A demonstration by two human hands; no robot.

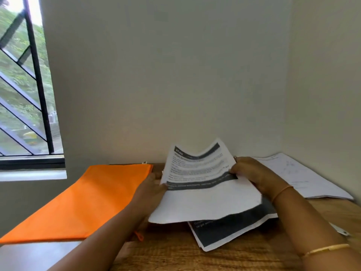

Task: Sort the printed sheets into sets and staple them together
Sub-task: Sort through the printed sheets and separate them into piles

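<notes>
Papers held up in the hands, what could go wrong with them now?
1. The lifted sheets bend between the left hand and right hand, held only at their side edges; one might slip and crease.
2. It could fall onto the dark-printed sheets lying askew on the table below, mixing the sets.
3. Another pile of sheets lies close to the right hand and might get knocked.

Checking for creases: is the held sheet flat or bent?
Bent. The printed sheet sags in the middle between the left hand and right hand; its top edge dips.
</notes>
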